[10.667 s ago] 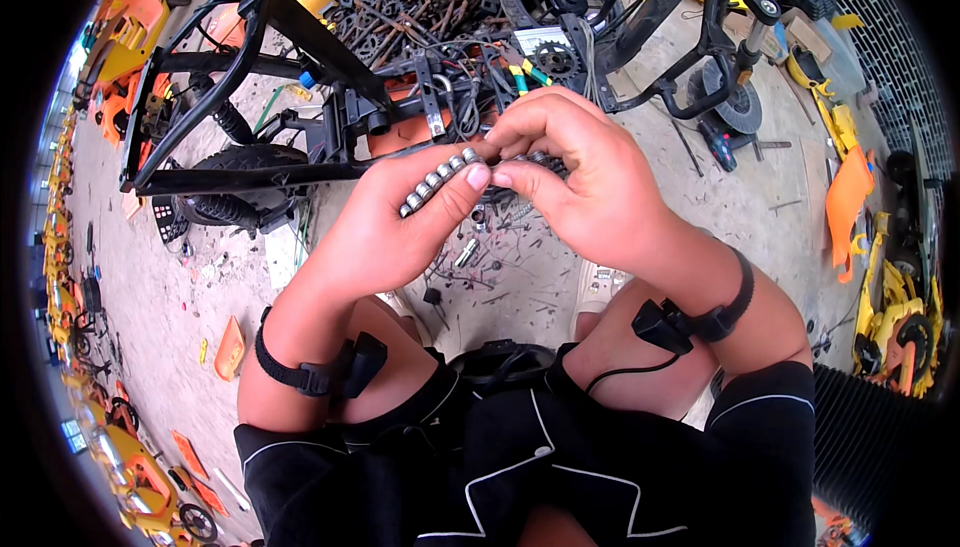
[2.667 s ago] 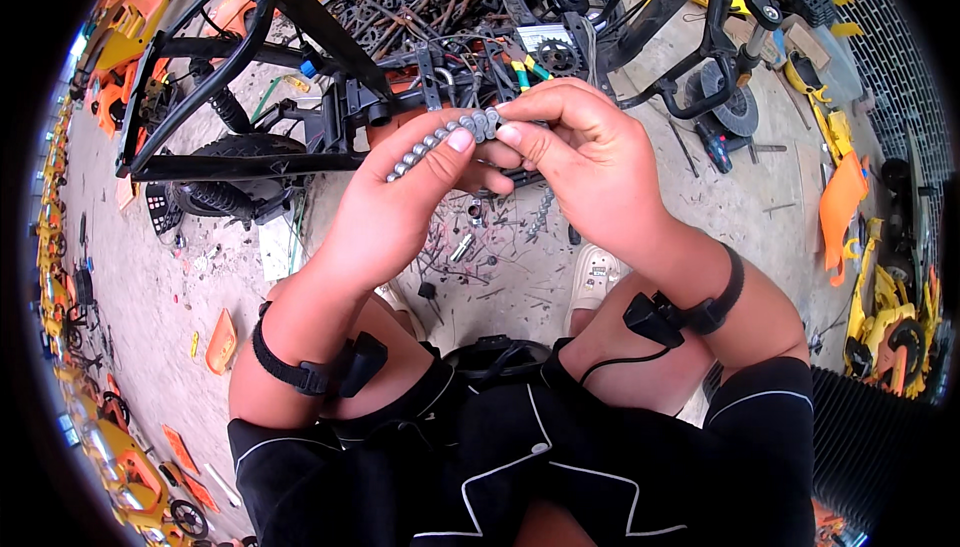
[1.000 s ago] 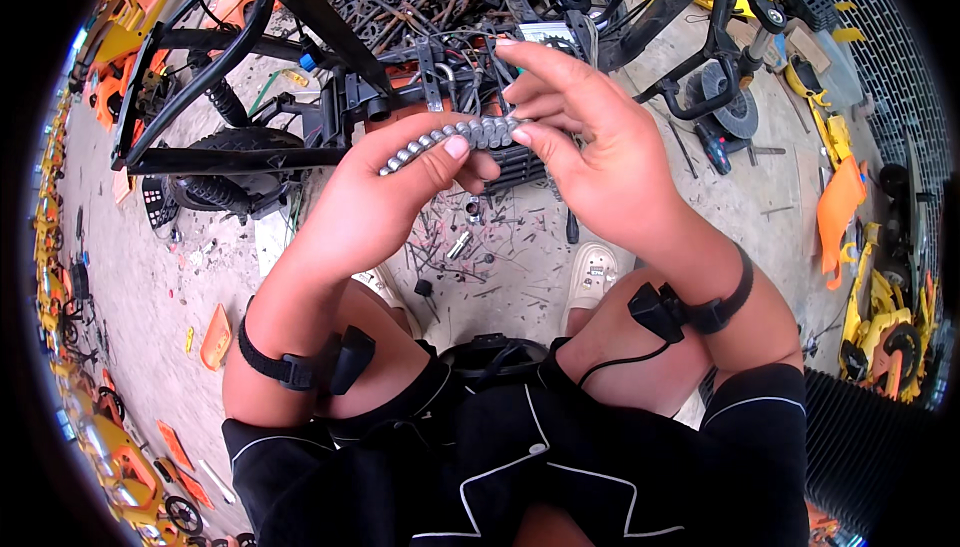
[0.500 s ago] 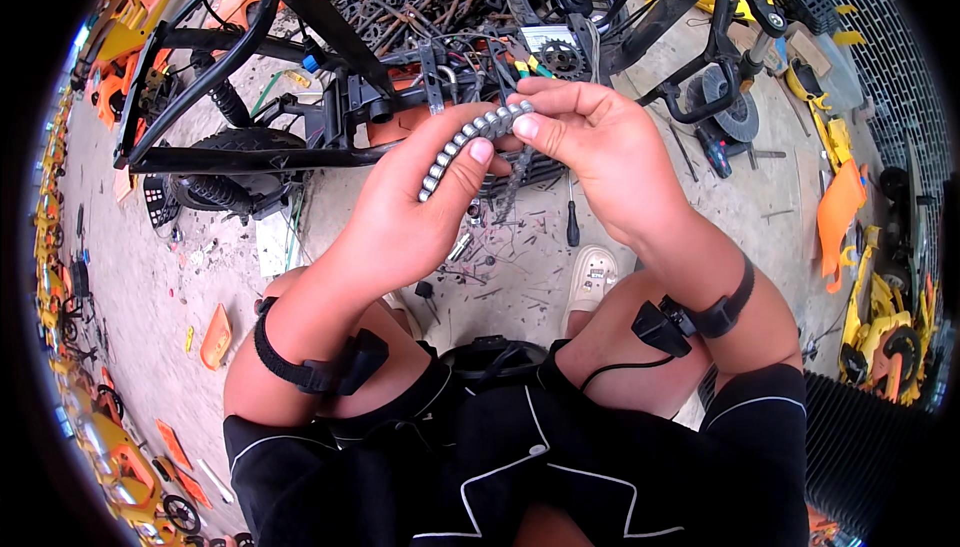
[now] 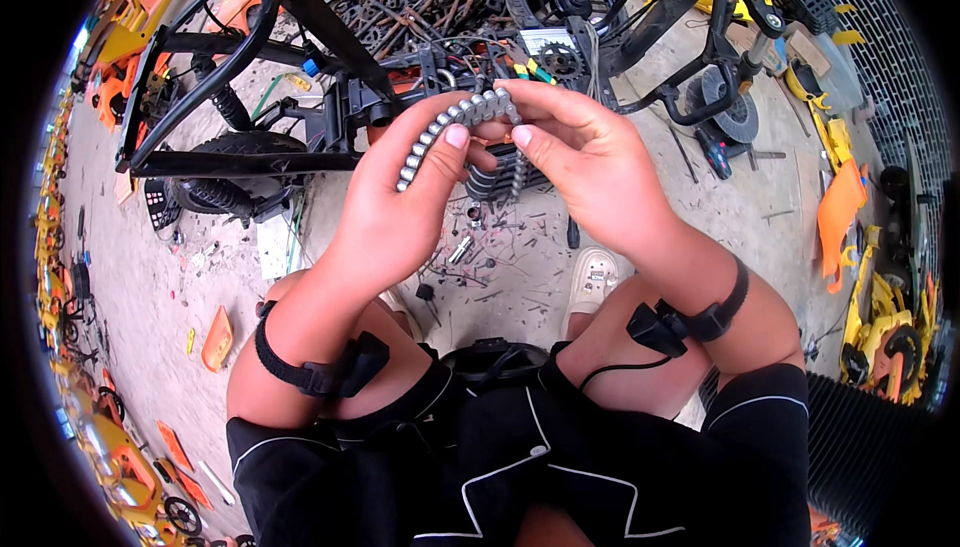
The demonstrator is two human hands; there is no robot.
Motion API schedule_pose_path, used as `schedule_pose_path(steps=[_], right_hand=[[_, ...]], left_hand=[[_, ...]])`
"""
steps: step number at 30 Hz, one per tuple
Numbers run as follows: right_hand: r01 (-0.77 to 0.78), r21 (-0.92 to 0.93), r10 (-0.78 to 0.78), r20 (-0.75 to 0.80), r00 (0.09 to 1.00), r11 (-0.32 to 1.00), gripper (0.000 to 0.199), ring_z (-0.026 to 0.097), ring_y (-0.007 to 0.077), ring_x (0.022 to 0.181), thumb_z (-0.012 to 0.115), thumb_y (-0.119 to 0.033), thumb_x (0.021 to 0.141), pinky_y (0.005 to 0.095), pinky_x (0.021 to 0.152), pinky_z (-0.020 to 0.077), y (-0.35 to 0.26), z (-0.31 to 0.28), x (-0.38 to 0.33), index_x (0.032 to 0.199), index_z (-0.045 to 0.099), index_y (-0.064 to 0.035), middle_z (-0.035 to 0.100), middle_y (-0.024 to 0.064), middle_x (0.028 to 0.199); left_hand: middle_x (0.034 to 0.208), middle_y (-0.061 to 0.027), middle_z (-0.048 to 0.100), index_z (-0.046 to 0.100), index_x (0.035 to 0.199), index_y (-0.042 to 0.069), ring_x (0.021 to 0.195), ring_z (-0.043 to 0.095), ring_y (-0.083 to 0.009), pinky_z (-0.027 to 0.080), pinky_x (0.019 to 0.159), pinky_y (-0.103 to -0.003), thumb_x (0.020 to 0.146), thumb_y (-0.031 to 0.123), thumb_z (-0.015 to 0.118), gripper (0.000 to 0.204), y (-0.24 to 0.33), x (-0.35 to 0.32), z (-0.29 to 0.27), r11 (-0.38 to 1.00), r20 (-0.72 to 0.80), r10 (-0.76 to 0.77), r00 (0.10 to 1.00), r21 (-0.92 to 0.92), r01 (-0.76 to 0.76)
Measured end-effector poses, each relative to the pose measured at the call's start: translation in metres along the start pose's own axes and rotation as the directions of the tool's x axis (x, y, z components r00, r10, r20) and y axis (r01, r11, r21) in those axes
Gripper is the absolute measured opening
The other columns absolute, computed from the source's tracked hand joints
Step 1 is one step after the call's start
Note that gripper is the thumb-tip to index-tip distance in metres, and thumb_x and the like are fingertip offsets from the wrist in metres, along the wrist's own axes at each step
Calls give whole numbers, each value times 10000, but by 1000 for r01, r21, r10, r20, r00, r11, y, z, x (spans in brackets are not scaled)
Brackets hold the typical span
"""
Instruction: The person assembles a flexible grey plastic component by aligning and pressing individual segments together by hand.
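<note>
1. Chain (image 5: 450, 127), a short grey length of metal links, arcs between both hands above the littered concrete floor (image 5: 200, 277).
2. Left of it lies a black tubular frame (image 5: 250, 157).
3. The left hand (image 5: 400, 207) pinches the chain's lower stretch, thumb pressed on the links.
4. The right hand (image 5: 590, 167) grips the upper end between thumb and fingertips.
5. Farther right stands a small black wheel (image 5: 735, 112).

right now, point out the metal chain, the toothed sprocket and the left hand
metal chain (image 5: 450, 125), head view, middle links of its arc
toothed sprocket (image 5: 562, 63), head view, its centre
left hand (image 5: 395, 212), head view, back of hand
</note>
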State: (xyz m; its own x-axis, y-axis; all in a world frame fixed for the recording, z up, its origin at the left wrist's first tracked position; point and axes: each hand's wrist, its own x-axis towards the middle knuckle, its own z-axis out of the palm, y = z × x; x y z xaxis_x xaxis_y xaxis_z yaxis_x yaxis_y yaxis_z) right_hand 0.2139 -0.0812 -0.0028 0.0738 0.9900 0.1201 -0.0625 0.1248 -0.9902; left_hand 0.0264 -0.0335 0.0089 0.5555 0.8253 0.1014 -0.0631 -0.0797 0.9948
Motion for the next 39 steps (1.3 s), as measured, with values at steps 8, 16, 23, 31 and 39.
schedule_pose_path(steps=[8,16,23,31,39], right_hand=[[53,-224,-67,-58,996,973,308,657,147,965,597,-4,991,279,885,527,-2,1,0,1289,670,-39,680,75,1078],[27,-412,-57,-62,996,911,343,645,132,1008,651,64,915,282,895,525,-20,-2,0,1238,685,-46,676,53,1075],[86,-295,-96,-21,995,952,322,674,172,1003,711,21,886,310,890,534,-6,-7,2,1198,645,-24,708,97,1033],[-66,75,79,-187,979,995,322,647,151,1053,721,57,898,280,924,543,-5,-2,6,1187,584,21,663,131,1132],[59,173,-19,-223,975,983,304,665,148,1027,722,58,900,282,936,543,8,7,3,1184,619,20,690,101,1101]], left_hand=[[1151,-98,707,543,1352,-10,958,657,-138,504,830,-271,1082,158,502,321,5,-3,-5,995,16,-60,998,-78,62],[1131,-102,704,554,1359,-22,985,645,-160,495,921,-320,1069,155,521,341,9,-6,-18,981,103,-55,993,190,34],[1135,-101,699,560,1350,-30,980,635,-155,504,938,-333,1065,158,541,342,11,-8,-15,981,126,-105,986,177,82],[1152,-122,691,529,1368,-32,966,650,-170,517,879,-319,1081,167,497,351,3,-5,-4,998,27,-33,999,55,32],[1148,-124,692,522,1376,-33,968,660,-170,517,860,-309,1085,171,480,358,2,-5,6,999,-17,-47,999,-23,46]])
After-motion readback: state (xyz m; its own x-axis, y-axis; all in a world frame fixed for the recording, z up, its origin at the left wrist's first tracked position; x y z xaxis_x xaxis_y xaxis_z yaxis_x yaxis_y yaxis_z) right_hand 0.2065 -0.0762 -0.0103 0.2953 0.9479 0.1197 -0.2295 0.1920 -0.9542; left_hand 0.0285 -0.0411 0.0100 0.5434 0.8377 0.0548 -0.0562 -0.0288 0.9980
